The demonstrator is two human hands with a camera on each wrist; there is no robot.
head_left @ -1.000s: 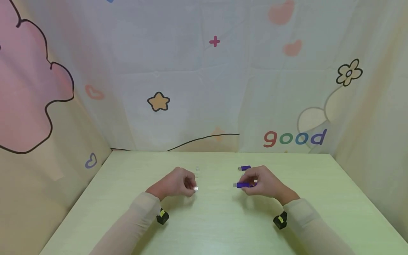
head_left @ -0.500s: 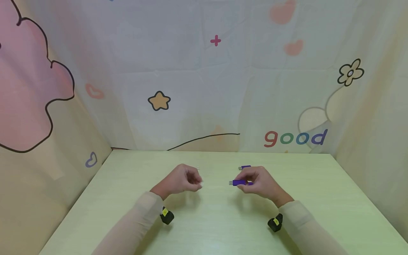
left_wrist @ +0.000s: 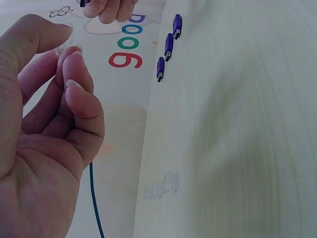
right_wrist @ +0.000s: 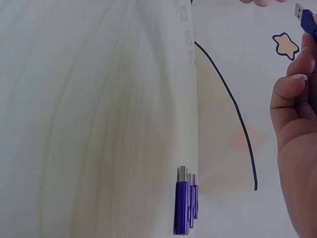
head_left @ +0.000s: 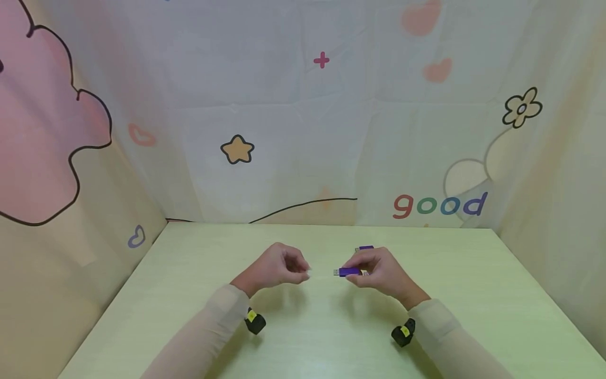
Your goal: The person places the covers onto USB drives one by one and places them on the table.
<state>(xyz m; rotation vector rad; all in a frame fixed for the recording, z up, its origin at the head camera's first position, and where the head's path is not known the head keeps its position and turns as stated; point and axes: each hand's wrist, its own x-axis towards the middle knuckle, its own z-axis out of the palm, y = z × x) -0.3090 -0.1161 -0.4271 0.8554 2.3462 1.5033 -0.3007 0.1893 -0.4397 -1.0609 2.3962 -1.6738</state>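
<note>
Between thumb and fingertips, my left hand (head_left: 281, 266) pinches a small clear plastic cap (left_wrist: 66, 39), raised over the table. Facing it, my right hand (head_left: 379, 269) grips a purple USB flash drive (head_left: 349, 272), its metal plug (right_wrist: 299, 11) pointing left toward the cap. A short gap separates plug and cap in the head view. Behind my right hand, further purple USB flash drives (right_wrist: 182, 207) lie in a row on the table, mostly hidden in the head view. Several clear caps (left_wrist: 171, 183) lie on the table, hidden behind my left hand in the head view.
The pale wood-grain table (head_left: 303, 337) runs back to a printed curtain (head_left: 293, 168) with a star and the word "good". Curtain also hangs along both sides. A small black wrist camera (head_left: 255, 322) sits under the left sleeve, another (head_left: 403, 332) under the right.
Both hands have lifted slightly and come toward each other. My left hand has carried the cap right, and my right hand the USB flash drive left, so the gap between them is narrower.
</note>
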